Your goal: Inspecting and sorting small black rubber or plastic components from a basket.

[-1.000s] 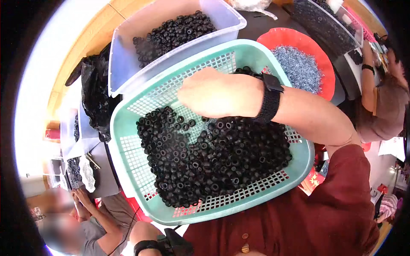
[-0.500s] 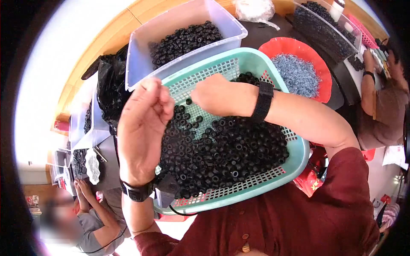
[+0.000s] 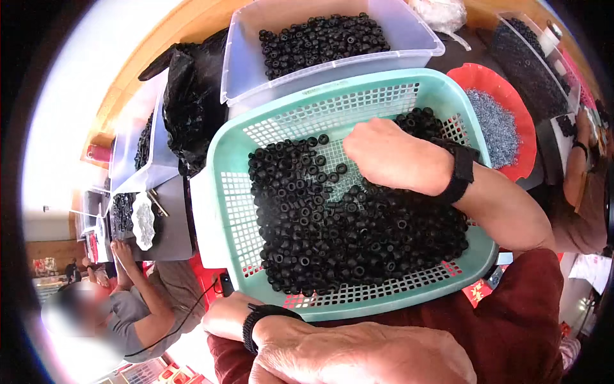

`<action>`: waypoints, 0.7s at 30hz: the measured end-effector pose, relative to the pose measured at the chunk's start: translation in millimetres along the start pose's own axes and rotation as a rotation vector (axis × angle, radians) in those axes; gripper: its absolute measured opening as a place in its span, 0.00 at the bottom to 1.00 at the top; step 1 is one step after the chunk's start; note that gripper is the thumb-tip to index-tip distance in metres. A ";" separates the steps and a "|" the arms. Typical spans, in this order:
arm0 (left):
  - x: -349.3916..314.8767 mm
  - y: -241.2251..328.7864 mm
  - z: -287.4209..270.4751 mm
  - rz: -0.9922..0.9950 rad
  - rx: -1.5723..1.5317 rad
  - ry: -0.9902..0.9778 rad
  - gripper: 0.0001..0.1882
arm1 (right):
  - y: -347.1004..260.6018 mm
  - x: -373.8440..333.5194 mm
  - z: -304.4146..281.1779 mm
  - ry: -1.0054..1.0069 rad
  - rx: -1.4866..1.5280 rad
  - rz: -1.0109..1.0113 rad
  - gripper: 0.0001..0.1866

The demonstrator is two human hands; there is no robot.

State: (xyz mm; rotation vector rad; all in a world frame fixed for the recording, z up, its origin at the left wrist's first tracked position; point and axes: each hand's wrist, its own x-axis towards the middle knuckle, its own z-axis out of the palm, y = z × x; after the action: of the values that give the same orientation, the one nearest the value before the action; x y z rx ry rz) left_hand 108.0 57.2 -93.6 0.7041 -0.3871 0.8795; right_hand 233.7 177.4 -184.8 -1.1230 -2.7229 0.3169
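A mint-green plastic basket (image 3: pixel 224 160) with latticed sides holds a heap of small black round pieces (image 3: pixel 358 237), many with a hole in the middle. Over its far right part is my right hand (image 3: pixel 387 153), back up and closed, a black band on its wrist. Its fingertips are turned down out of sight, so whatever they may hold is hidden. My left hand (image 3: pixel 371 352) lies across the front of my body, below the basket's near rim, with its back toward me. Its fingers are not visible.
Behind the basket stands a clear bin (image 3: pixel 332 67) of similar black pieces. A red dish (image 3: pixel 526 137) of bluish bits sits at right, a black plastic bag (image 3: pixel 188 96) at left. Another person (image 3: pixel 144 320) sits at lower left; a second person's arm (image 3: pixel 575 166) shows far right.
My left hand has come down from above the basket's left side to the front of my body. My right hand stays over the basket, still closed. The whole view has shifted.
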 end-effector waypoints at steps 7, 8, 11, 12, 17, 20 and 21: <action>3.2 6.0 -2.6 0.128 -0.385 -0.066 0.43 | -3.5 15.9 -12.1 0.150 0.268 0.045 0.05; -0.7 23.1 -5.2 -0.036 -0.007 0.122 0.32 | -3.0 15.7 -18.1 0.178 0.315 0.086 0.04; 1.8 43.7 -37.3 -0.193 0.954 0.575 0.16 | 4.3 15.0 -21.2 0.259 0.321 0.064 0.02; 4.5 47.4 -52.3 -0.229 0.968 0.711 0.11 | 7.9 13.6 -20.1 0.329 0.326 0.019 0.02; -6.1 67.6 -103.7 -0.407 0.979 0.923 0.10 | 10.6 14.4 -20.1 0.334 0.297 0.082 0.04; -13.6 68.3 -123.1 -0.499 1.105 1.009 0.12 | 9.3 14.5 -23.5 0.429 0.295 0.061 0.04; -14.9 65.0 -128.9 -0.538 1.321 0.905 0.12 | 9.9 13.5 -24.2 0.433 0.294 0.059 0.04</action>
State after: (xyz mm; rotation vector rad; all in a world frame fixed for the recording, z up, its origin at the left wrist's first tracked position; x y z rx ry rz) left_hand 50.2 167.4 -168.3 1.3904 1.2713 0.7585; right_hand 236.9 197.0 -163.0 -1.0468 -2.1885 0.4112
